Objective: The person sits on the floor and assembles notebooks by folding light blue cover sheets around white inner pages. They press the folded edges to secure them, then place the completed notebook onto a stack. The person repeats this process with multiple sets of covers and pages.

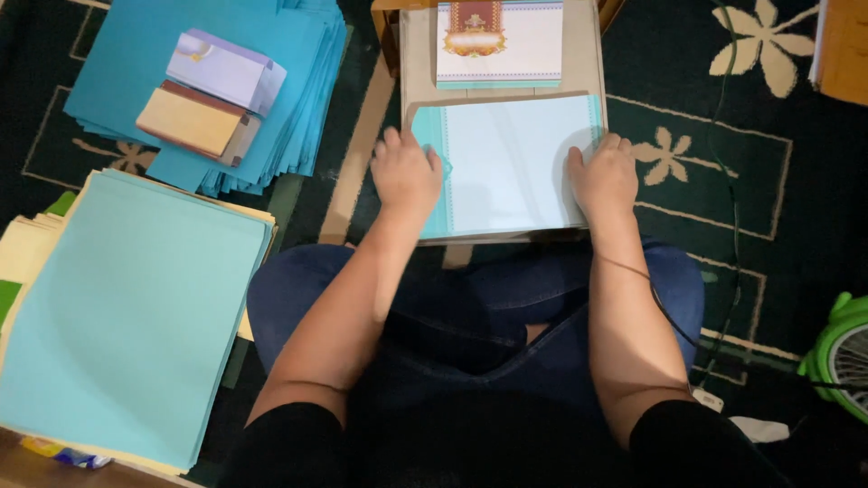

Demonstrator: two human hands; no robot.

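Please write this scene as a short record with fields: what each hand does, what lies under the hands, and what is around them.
left hand: flat on the left part of the pale sheet, palm down
right hand: flat on the sheet's right edge
sheet: pale, turquoise border, lying on a small beige table
behind sheet: decorated card with gold and red ornament
left side: light turquoise paper stack; darker blue paper stack with two small boxes on top
floor: dark green carpet with cream flowers

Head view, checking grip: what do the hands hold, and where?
Both press a pale sheet with teal border flat: left hand on its left edge, right hand at its right edge.
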